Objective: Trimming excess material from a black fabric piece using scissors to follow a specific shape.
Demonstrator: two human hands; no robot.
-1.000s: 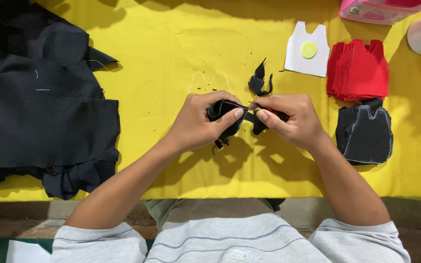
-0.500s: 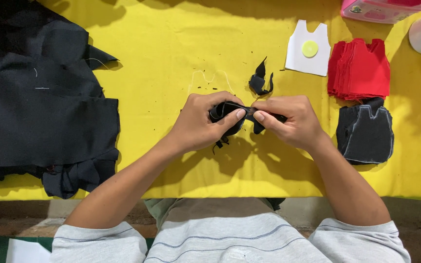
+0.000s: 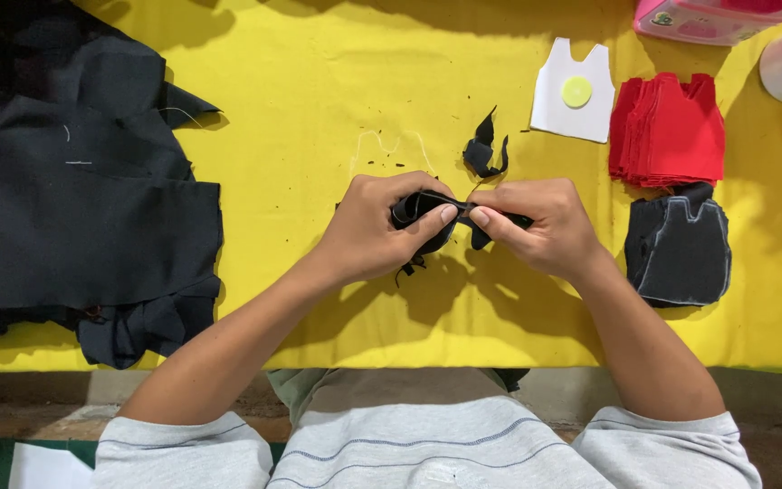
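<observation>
**Both hands pinch one small black cloth piece above the yellow counter**

Head view: the black cloth piece (image 3: pixel 427 213) sits between the two hands, just above the middle of the counter (image 3: pixel 319 81). The left hand (image 3: pixel 377 231) curls around the bulkier, rolled end, with its fingers (image 3: pixel 445 215) closed narrow on the cloth. The right hand (image 3: pixel 540 226) meets it from the other side, and its fingers (image 3: pixel 481 217) pinch the same piece, so both hands hold it and the fingertips almost touch. The piece's long axis runs left to right, from one hand to the other; a short tail hangs down between them, and another end shows past the right knuckles. Neither hand is nearer, since both are on it.

The counter is covered in yellow cloth, flat and lightly creased, with tiny dark snippets scattered on it. A curled black scrap (image 3: pixel 484 149) lies just beyond the hands. Farther off on the right lie a white paper pattern (image 3: pixel 558 109) with a pale green disc (image 3: pixel 576 91) on it, a stack of red cloth pieces (image 3: pixel 667 131), and a stack of dark grey cut pieces (image 3: pixel 681 249) close to the right wrist. A large heap of dark fabric (image 3: pixel 74 208) fills the left side, well apart from the hands. A pink box (image 3: pixel 708 18) sits at the far right edge.
</observation>
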